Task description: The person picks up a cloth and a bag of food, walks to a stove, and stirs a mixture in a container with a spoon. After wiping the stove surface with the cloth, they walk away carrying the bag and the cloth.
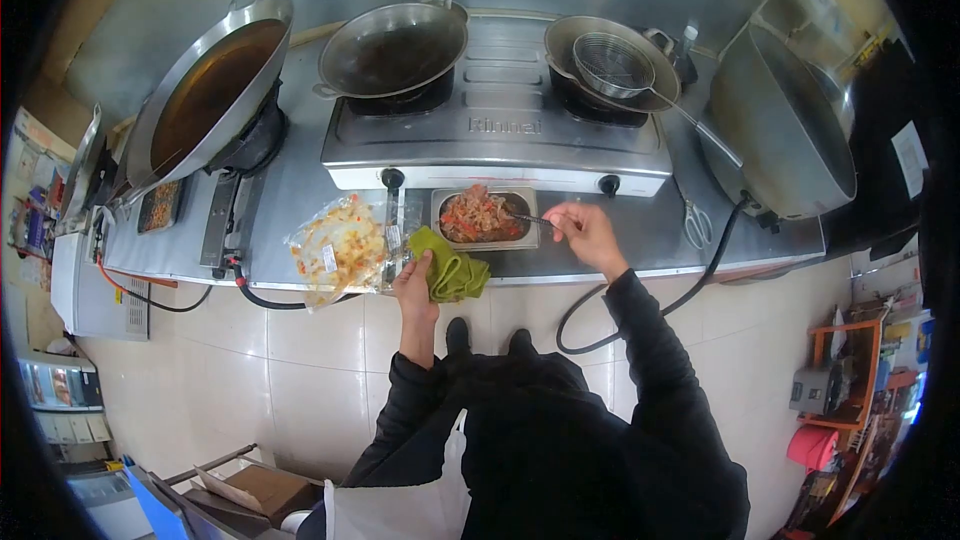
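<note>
My left hand (415, 290) is closed on a folded green cloth (450, 268), held against the near left corner of a rectangular metal pan (532, 240). Chopped, reddish-brown cooked food (482, 215) fills that pan, which sits at the counter's front edge. From the right, my right hand (585, 232) pinches the thin dark handle of a utensil (532, 219); the utensil's far end is hidden in the food. Left of the cloth lies a clear plastic bag (340, 245) smeared with orange and white food residue, with a small white label on it.
Behind the pan stands a two-burner gas stove (500, 150) bearing a wok (393, 50) and another wok (560, 35) with a wire strainer (612, 65). A large wok of brown liquid (215, 90) is at left, a big pot (770, 125) at right. Scissors (697, 225) and a black hose (715, 255) lie rightward.
</note>
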### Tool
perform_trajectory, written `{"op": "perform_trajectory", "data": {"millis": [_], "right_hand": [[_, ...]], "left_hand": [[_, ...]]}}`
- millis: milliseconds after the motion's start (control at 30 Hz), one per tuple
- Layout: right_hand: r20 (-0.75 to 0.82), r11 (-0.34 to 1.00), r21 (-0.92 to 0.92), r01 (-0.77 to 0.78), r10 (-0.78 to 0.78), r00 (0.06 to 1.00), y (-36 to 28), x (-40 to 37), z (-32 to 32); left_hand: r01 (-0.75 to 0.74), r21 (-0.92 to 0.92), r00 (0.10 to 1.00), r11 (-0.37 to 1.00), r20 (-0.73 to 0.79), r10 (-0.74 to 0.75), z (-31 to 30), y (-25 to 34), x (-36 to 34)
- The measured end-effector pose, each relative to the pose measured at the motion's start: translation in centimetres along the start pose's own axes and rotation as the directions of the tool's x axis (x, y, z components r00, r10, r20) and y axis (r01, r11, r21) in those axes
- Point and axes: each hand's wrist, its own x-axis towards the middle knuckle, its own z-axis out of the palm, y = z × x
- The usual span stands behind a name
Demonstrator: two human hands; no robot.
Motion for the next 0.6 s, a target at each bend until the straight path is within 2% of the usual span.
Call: {"op": "perform_trajectory", "data": {"millis": [100, 200, 400, 600], "right_hand": [[-0.029, 0.964, -0.257, 0.075, -0.086, 0.996, -3.8, -0.6, -0.9], [-0.004, 0.896, -0.386, 0.217, -0.237, 0.972, -4.4, -0.5, -1.0], [0.053, 0.725, -0.576, 0.378, -0.428, 0.902, -5.9, 0.3, 1.0], [0.196, 0.57, -0.678, 0.463, -0.467, 0.862, -7.8, 1.5, 2.5]], "left_hand": [[-0.004, -0.013, 1.0, 1.0, 0.015, 0.004, -0.2, 0.0, 0.0], [-0.004, -0.012, 1.0, 1.0, -0.002, 0.004, 0.1, 0.2, -0.3], [-0.022, -0.009, 1.0, 1.0, 0.019, 0.022, -0.1, -0.1, -0.1], [-0.017, -0.025, 0.999, 1.0, 0.031, 0.018, -0.4, -0.2, -0.1]]}}
